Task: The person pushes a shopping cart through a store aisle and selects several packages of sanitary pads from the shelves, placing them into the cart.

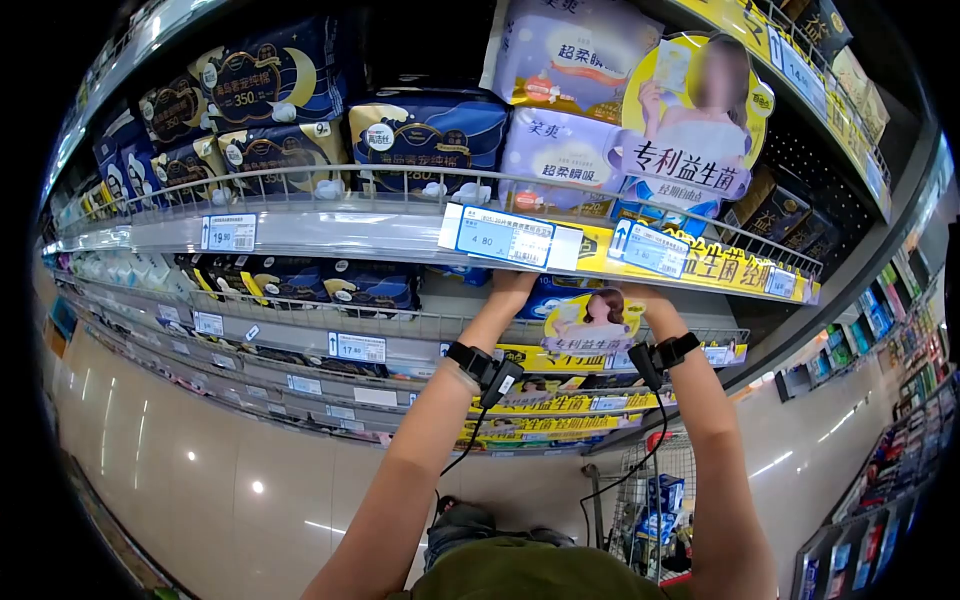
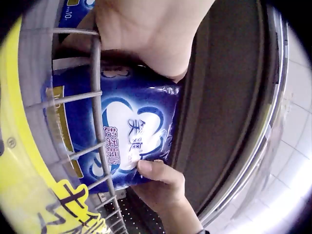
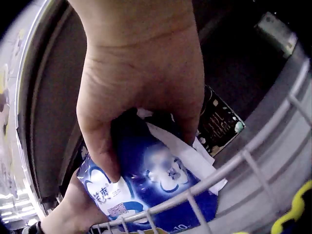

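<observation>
My right hand (image 3: 141, 92) grips the blue pack (image 3: 139, 158) inside the shelf's front edge (image 1: 412, 354), likely steadying it. Left hand (image 2: 144, 36) (fingers hidden): I can't tell.

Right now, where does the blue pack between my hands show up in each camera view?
Head: blue pack just right of centre, partly behind a yellow sign.
Left wrist: blue pack left of centre, partly behind the wire rail.
Right wrist: blue pack at lower middle, below your right hand.
Shared landmark: your right hand appears in all three.
</observation>
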Tool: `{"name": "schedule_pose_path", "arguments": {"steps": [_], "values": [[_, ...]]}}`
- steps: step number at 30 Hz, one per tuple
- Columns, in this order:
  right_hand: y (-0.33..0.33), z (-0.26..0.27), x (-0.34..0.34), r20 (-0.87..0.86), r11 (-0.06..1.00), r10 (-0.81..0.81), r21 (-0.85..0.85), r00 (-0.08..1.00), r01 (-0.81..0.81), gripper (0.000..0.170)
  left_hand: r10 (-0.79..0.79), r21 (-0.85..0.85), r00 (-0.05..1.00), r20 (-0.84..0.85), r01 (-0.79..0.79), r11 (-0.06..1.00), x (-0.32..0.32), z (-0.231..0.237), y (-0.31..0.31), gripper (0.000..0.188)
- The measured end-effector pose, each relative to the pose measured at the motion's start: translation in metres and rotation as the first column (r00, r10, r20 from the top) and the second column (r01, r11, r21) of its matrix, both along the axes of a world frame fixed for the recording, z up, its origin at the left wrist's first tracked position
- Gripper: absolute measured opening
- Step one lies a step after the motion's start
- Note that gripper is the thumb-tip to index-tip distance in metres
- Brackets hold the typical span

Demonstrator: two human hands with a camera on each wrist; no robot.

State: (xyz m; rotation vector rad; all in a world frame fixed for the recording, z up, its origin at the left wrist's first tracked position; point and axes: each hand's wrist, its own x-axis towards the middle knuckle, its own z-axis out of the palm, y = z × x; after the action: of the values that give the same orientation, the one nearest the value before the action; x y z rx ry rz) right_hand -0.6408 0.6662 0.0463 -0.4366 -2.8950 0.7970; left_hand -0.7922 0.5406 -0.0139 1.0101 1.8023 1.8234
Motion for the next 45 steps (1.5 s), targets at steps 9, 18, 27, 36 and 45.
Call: {"name": "schedule_pose_path", "arguments": {"steps": [9, 18, 27, 36, 45], "values": [[-0.022, -0.012, 0.01, -0.129, 0.996, -0.03, 0.076, 0.991, 0.04, 0.065, -0.182, 0.179, 0.974, -0.135, 0.204, 0.962, 0.012, -0.015, 0.001, 0.052], [-0.009, -0.023, 0.078, -0.392, 0.943, -0.05, 0.286, 0.918, 0.173, 0.081, -0.248, -0.121, 0.905, -0.346, 0.219, 0.968, 0.08, 0.014, 0.009, 0.062], [0.025, -0.024, 0.171, -0.489, 0.897, 0.063, 0.41, 0.87, 0.166, 0.072, -0.049, 0.386, 0.817, -0.575, 0.324, 0.864, 0.159, -0.017, 0.077, 0.079], [0.037, -0.057, 0.27, -0.567, 0.907, -0.035, 0.328, 0.823, 0.264, 0.065, -0.181, 0.432, 0.823, -0.539, 0.454, 0.78, 0.255, -0.039, 0.102, 0.072], [-0.021, -0.109, 0.413, -0.361, 0.818, -0.498, 0.108, 0.789, 0.565, 0.066, -0.724, 0.256, 0.673, -0.15, 0.734, 0.629, 0.39, -0.133, 0.092, 0.073]]}}
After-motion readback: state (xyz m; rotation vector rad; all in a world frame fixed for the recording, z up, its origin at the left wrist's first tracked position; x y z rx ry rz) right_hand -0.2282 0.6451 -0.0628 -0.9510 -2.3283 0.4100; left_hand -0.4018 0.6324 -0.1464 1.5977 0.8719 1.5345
